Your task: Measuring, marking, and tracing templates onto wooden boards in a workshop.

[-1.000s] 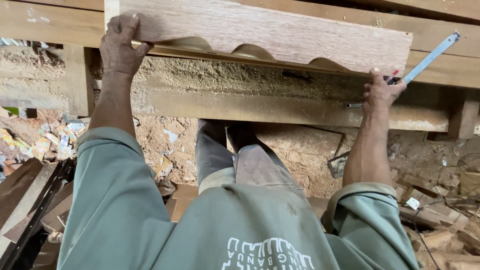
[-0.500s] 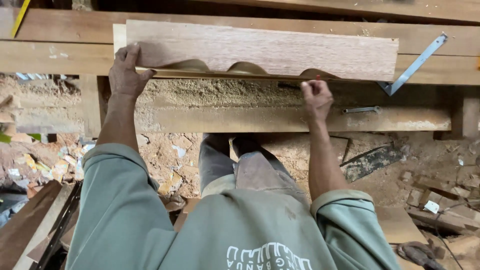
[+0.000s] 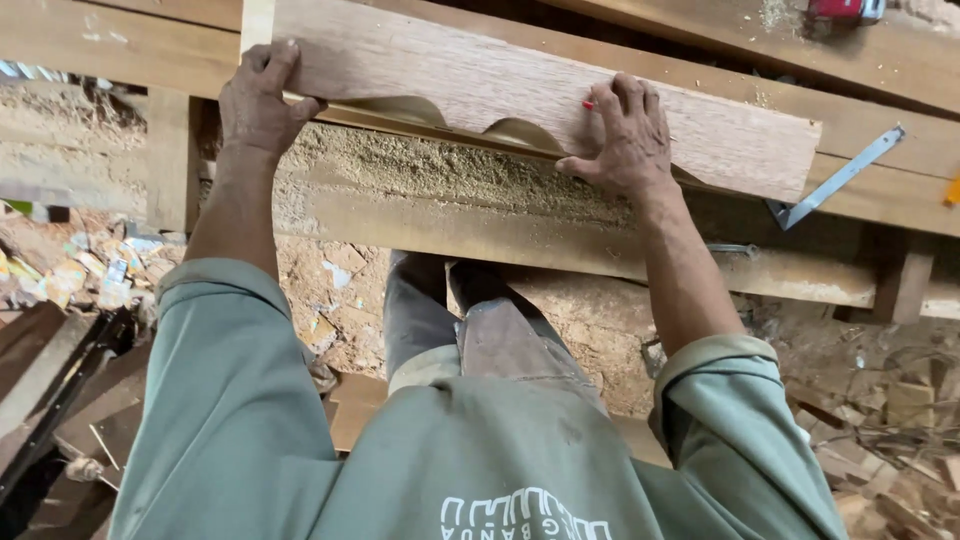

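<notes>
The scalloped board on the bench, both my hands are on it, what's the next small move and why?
Probably square the scalloped board to the bench rail. It lies tilted, its right end dropping lower. The left hand grips the left end and the right hand presses flat mid-board with something small and red under the fingers, so a slight pivot should do.

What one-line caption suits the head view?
Both hands, left hand and right hand, press a scallop-edged wooden board on a sawdust-covered bench.
</notes>
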